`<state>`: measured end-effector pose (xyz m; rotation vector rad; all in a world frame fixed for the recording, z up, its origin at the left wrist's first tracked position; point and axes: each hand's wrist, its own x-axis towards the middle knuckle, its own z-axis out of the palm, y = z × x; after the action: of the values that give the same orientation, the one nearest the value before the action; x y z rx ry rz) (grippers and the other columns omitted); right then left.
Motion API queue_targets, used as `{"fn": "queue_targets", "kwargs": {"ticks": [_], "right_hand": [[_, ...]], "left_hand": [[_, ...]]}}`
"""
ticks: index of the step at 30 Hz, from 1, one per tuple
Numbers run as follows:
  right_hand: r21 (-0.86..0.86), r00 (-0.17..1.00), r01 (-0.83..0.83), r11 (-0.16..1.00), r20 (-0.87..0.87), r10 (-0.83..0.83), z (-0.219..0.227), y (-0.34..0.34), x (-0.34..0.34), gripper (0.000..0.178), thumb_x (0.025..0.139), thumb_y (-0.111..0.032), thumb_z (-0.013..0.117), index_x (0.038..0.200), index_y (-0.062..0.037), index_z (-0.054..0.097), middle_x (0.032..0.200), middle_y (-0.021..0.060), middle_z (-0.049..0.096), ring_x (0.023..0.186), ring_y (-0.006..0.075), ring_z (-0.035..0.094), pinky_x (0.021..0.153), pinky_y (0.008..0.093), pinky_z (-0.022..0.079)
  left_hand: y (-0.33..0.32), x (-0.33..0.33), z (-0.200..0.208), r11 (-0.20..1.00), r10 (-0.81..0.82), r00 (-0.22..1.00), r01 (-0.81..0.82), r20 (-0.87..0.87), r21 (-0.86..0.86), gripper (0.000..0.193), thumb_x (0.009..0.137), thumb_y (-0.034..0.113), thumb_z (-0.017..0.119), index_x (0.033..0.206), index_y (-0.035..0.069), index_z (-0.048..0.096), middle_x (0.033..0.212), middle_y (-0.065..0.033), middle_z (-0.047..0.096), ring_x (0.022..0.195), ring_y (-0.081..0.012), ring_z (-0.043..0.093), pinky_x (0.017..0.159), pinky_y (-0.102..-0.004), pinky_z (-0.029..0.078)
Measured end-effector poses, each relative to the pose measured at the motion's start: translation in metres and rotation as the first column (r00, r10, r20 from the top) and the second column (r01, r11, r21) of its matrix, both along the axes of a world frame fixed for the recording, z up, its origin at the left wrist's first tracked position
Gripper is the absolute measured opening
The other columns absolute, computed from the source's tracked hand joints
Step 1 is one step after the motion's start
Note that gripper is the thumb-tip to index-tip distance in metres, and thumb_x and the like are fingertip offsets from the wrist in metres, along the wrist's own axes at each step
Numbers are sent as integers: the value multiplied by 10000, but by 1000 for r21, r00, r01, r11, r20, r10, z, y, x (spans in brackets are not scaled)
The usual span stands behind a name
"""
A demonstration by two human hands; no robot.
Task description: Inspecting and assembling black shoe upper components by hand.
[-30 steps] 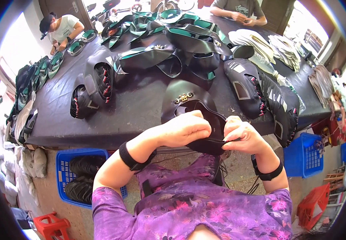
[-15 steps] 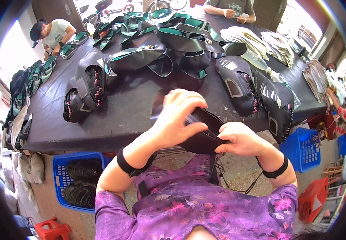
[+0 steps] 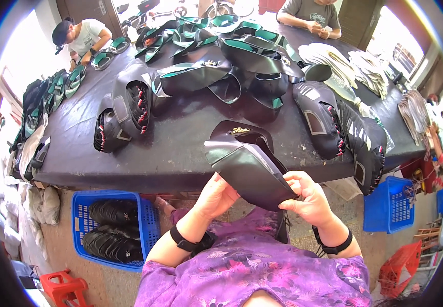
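Note:
A black leather shoe upper (image 3: 249, 176) with a gold-coloured ornament is held up at the table's near edge, its opening upward. My right hand (image 3: 307, 198) pinches its right end between thumb and fingers. At the lower left edge, my left hand (image 3: 215, 197) grips the upper, with some fingertips hidden behind the leather. Beyond it lies a loose heap of black uppers with teal lining (image 3: 196, 77), a few bearing similar ornaments.
Bundled black pieces lie left (image 3: 132, 107) and right (image 3: 319, 120) on the dark table (image 3: 180, 153). Pale stacked pieces (image 3: 329, 61) are at back right. Blue baskets (image 3: 150, 225) and a red stool (image 3: 64, 289) stand below. Two people work across the table.
My left hand has moved from over the upper's far side down to its lower left edge. The upper has turned, so its outer face and ornament now show.

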<state>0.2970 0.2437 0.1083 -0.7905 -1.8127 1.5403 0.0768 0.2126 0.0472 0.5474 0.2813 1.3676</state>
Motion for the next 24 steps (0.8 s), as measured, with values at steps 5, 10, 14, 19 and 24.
{"fn": "queue_targets", "kwargs": {"ticks": [5,10,14,19,24], "right_hand": [[-98,999,-26,995,-46,21,-2,-3,4,661,704,-105,713,1237,-33,329,816,24,641,916,93,506,916,300,329],[-29,999,-18,999,-47,16,-8,0,9,764,693,-78,715,1304,-21,260,863,56,623,932,124,511,879,289,364],[-19,997,-3,1000,-71,2,-4,-3,2,776,666,-75,734,1310,-37,302,778,15,604,896,97,495,871,249,361],[159,998,-32,987,-43,40,-2,-1,-3,757,676,-83,727,1307,-31,313,774,22,603,887,106,511,833,258,396],[117,988,-39,992,-146,57,-3,-2,-4,701,692,-56,707,1291,-30,345,738,13,589,821,100,533,777,235,417]], "left_hand": [[4,6,-14,995,23,996,-15,84,-98,389,855,187,550,1209,106,411,1145,-39,516,1056,-170,507,885,-331,421],[7,20,-5,932,354,930,-342,-101,118,376,821,79,578,1171,96,444,1145,-48,519,1020,-155,526,821,-309,464],[11,24,-13,974,221,962,-208,-163,88,347,799,113,610,1126,83,497,1090,-48,544,1003,-156,530,800,-305,464],[10,32,-13,989,-113,986,123,121,-82,405,807,265,602,1143,70,488,1093,-49,546,1002,-164,527,846,-320,438],[19,35,-13,962,-272,959,269,74,46,438,829,223,580,1205,45,439,1147,-103,514,1036,-204,517,889,-357,426]]}}
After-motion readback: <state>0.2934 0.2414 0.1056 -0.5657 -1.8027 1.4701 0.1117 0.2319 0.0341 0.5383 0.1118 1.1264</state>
